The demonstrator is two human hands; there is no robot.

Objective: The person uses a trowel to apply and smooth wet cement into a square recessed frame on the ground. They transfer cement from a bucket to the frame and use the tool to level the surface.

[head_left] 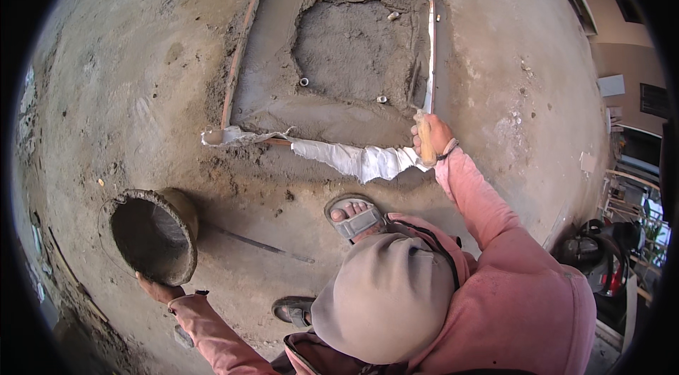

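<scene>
My right hand (435,136) is closed round the wooden handle of a trowel (426,152) at the near right corner of a square frame (247,14) of wet grey cement (269,95). The trowel's metal part lies along the inner right side, partly hard to make out. A rough recessed patch (350,46) in the middle holds several short pale pipe ends (382,99). White torn sheeting (361,163) lines the near edge. At lower left, my left hand (159,286) grips the underside edge of a cement-coated bucket (152,233), tipped with its dark inside showing.
A thin bar (265,247) lies on the concrete ground beside a sandaled foot (353,216). Rounded grey cloth (382,297) and pink clothing fill the lower middle. At right stand a building (615,56), a black and red machine (594,255) and loose boards.
</scene>
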